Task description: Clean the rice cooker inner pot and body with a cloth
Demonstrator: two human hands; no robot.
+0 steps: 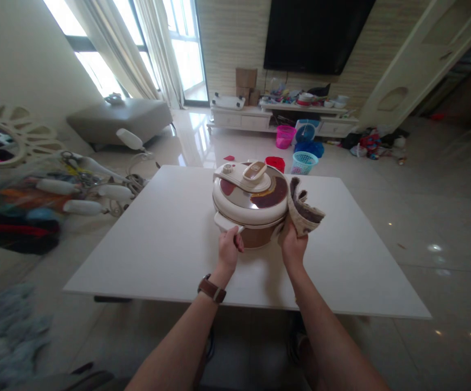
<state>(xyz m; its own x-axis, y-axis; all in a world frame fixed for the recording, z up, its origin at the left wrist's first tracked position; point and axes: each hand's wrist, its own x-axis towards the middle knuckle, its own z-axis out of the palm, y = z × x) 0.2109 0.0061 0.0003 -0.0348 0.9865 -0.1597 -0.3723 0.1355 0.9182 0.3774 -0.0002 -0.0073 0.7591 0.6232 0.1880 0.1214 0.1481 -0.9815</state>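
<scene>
A brown and cream electric pressure cooker (243, 239), its lid (272, 196) on, stands on a white table (170, 228). The lid carries a cream handle (255, 170) and a small knob. My left hand (229, 247), with a brown-strapped watch on its wrist, is closed around the cream grip (224, 222) at the cooker's front left. On the other side my right hand (294, 245) is closed on a bunched cream and brown cloth (306, 217), held against the cooker's right side. The cloth hides part of that side.
Beyond the table are a red basket (275, 163), a light-blue basket (304, 162) and a pink basket (285, 137). A cluttered low cabinet (243, 118) lines the far wall. At left a lamp with white shades (83, 207) lies near the table edge.
</scene>
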